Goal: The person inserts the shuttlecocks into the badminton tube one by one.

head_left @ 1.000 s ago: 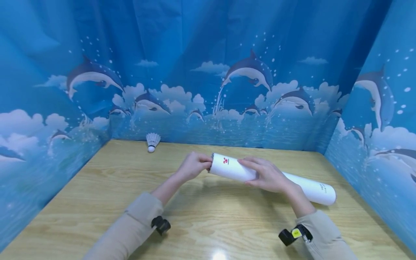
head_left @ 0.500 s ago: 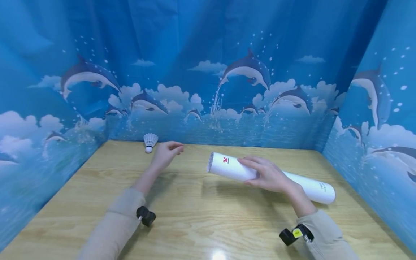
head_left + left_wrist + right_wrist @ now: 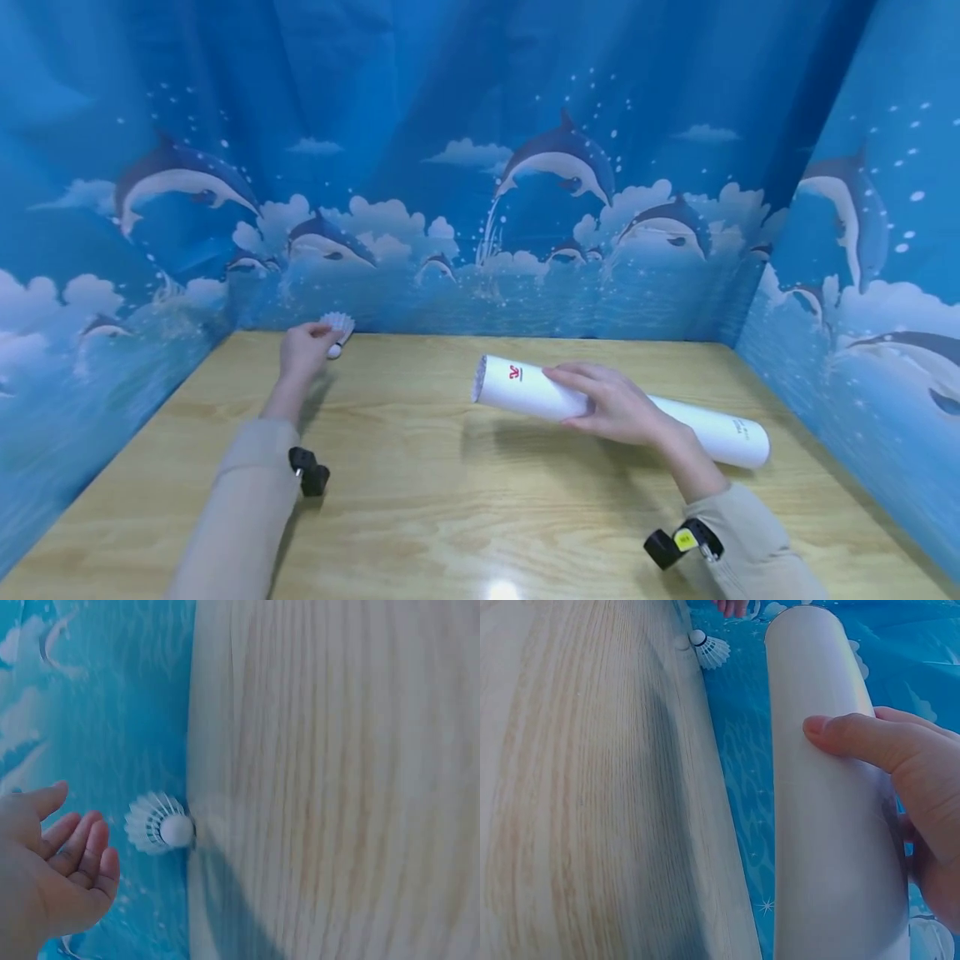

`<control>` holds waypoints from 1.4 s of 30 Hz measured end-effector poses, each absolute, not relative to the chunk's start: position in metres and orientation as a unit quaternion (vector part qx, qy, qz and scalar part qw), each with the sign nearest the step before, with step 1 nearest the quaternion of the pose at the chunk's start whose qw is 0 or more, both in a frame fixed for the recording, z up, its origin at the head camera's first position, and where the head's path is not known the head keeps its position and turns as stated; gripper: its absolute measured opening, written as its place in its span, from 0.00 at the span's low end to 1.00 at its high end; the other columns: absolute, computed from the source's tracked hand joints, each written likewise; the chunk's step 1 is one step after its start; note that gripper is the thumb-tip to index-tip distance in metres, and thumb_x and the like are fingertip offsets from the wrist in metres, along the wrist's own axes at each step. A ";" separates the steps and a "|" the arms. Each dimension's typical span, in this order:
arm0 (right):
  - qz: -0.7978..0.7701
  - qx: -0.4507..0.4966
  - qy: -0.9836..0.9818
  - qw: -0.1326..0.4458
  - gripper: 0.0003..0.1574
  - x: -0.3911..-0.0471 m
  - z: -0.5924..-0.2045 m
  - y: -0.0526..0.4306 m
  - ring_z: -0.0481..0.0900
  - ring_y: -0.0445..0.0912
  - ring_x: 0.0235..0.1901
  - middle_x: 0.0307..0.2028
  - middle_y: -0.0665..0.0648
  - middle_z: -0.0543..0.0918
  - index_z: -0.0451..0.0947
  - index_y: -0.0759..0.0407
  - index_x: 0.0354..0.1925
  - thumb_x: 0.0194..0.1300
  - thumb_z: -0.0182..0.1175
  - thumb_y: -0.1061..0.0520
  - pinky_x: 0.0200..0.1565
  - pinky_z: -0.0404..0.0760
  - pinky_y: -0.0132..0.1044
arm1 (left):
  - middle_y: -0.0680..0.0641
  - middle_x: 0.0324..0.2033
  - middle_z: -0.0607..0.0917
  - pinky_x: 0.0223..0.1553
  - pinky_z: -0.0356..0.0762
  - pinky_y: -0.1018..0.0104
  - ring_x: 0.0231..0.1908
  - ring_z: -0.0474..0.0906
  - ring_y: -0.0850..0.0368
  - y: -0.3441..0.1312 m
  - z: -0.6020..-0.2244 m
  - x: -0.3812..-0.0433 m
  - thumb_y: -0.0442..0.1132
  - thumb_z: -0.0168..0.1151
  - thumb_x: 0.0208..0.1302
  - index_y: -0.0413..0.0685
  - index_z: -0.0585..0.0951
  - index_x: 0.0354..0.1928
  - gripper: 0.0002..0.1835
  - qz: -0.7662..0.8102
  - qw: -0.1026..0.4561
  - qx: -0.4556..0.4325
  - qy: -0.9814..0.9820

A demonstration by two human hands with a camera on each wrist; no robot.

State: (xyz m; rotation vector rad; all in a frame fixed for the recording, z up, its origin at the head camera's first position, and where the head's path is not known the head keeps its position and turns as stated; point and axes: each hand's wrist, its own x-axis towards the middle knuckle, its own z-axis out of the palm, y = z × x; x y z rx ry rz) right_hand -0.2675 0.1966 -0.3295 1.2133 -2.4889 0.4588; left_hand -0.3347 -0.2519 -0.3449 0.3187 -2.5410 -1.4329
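A white shuttlecock (image 3: 341, 323) leans at the table's back left edge against the curtain, its round cork (image 3: 177, 831) down on the wood. My left hand (image 3: 302, 354) is right beside it; in the left wrist view that hand (image 3: 60, 877) has loosely bent fingers, apart from the feathers and holding nothing. My right hand (image 3: 615, 404) grips a long white tube (image 3: 517, 392) with a red logo around its middle, thumb on the near side in the right wrist view (image 3: 817, 810). The tube's left end is raised and feather-like edges show in its mouth. Its right end rests on the table.
The wooden table (image 3: 420, 500) runs back to a blue dolphin-print curtain (image 3: 420, 167), which also hangs along the left and right sides. Black wrist cameras (image 3: 309, 472) sit on both sleeves.
My left hand has left the tube's mouth and moved left and back to the shuttlecock. My right hand still holds the tube in nearly the same place.
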 end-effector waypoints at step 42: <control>0.154 0.399 -0.894 0.135 0.45 -0.266 -0.327 0.202 0.73 0.54 0.53 0.57 0.58 0.73 0.67 0.53 0.63 0.47 0.72 0.50 0.48 0.76 0.47 | 0.30 0.36 0.76 0.34 0.72 0.49 0.33 0.71 0.42 -0.253 -0.376 -0.362 0.39 0.53 0.64 0.29 0.74 0.36 0.15 -0.387 0.067 0.170 -0.904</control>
